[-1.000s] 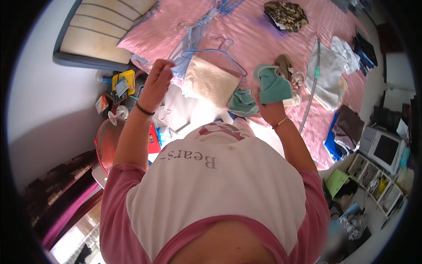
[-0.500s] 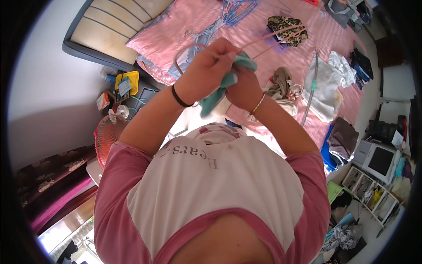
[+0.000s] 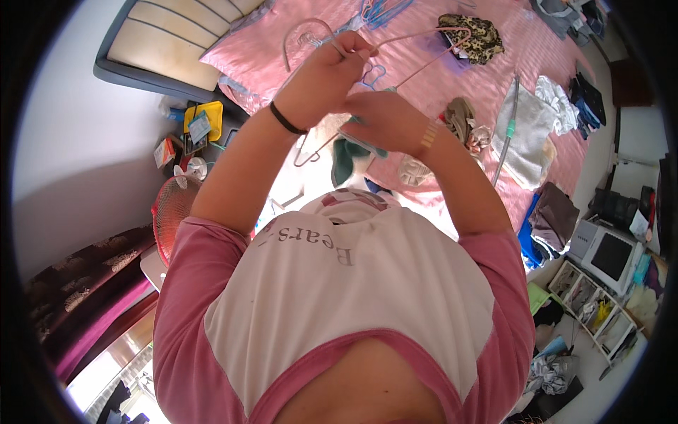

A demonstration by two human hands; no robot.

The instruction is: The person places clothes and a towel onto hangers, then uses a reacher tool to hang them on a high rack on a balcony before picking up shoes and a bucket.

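My left hand (image 3: 327,76) is closed around the neck of a pink clothes hanger (image 3: 418,34), whose hook curves out to the left. The hanger's long looped body stretches right, above the bed. Beneath it, my right hand (image 3: 390,120) is bent over a teal cloth (image 3: 343,166), with the fingers curled and partly hidden. Bits of teal show above and below that hand, and the rest of the cloth dangles toward me. Another thin bent end, pale in colour, sticks out at the lower left of my hands.
A pink-covered bed (image 3: 417,74) spreads ahead, bearing blue hangers (image 3: 385,13), a leopard-print garment (image 3: 474,39), a brown garment (image 3: 459,116), a grey-white towel (image 3: 526,113) and a pole (image 3: 510,131). A red fan (image 3: 173,212) stands left; a storage rack (image 3: 590,297) is at right.
My left hand and the hanger have risen slightly. My right hand has turned palm-down and moved a little lower along the cloth, which now hangs more loosely beneath it.
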